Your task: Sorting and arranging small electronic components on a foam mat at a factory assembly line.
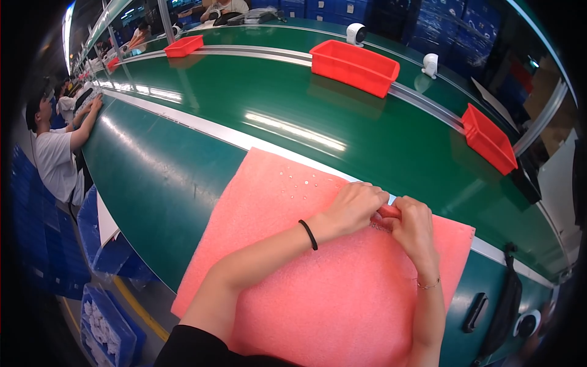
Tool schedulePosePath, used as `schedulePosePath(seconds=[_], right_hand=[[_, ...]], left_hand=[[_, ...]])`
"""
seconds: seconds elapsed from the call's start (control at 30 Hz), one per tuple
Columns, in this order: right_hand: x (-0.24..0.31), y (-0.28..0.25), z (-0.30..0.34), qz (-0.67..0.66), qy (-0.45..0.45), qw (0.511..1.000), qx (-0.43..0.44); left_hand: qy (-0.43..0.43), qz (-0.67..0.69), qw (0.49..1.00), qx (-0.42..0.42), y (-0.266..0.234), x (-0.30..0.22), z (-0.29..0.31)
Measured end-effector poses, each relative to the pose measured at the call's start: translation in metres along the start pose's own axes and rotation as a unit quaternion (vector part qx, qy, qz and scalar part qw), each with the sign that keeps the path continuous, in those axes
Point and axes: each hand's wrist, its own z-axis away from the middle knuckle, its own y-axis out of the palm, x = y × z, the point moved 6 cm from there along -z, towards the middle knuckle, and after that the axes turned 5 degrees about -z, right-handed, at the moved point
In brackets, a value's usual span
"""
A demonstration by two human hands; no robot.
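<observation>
A pink foam sheet (318,293) is spread on the near edge of a green bench (165,177), overhanging it slightly. Near its far edge, the left hand (354,207) and right hand (414,225) are pressed together, pinched shut on a small red part (389,211). Open green belt (318,104) is seen beyond. Three red bins (353,66) and two white cameras (430,64) are counted farther back.

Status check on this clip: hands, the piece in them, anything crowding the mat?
Left hand and right hand pressed together over pink foam mat, both closed on a small red-and-white part, mostly hidden. Tiny screws lie loose on the mat, apart from the hands.
</observation>
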Motion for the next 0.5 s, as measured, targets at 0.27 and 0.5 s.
schedulePosePath(seconds=[0.27,0.5], right_hand=[[-0.002,-0.002,0.001,0.008,-0.001,1.0,-0.013],[-0.002,-0.008,0.0,-0.04,-0.024,0.999,0.005]], left_hand=[[-0.041,0.076,0.996,0.017,-0.016,-0.002,-0.004],[-0.039,0.056,0.997,-0.028,-0.009,0.0,-0.003]])
